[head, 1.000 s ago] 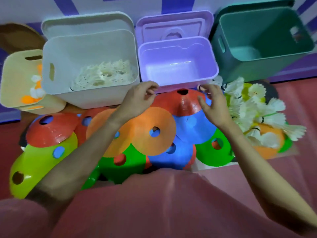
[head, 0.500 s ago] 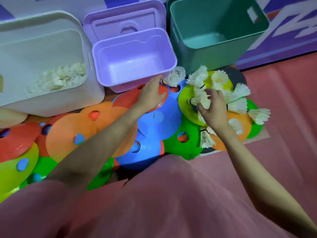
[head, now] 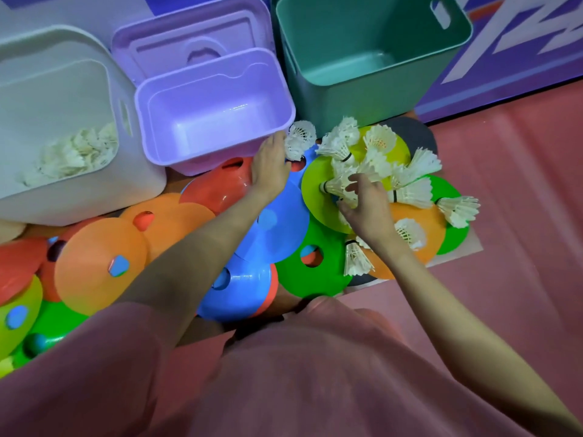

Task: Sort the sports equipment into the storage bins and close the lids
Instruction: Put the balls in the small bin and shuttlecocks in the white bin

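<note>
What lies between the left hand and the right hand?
In the head view, a blue cone and the edge of a lime cone lie between the left hand and the right hand.

Sports hall (court-marked floor [head: 520,45], cones [head: 101,266])

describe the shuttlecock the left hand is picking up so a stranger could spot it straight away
Start at the purple bin in the middle of the row and go to its near right corner. The left hand reaches there, and the shuttlecock sits at its fingertips. It lies alone beside that corner, apart from the shuttlecock pile on the discs under the right hand.
</note>
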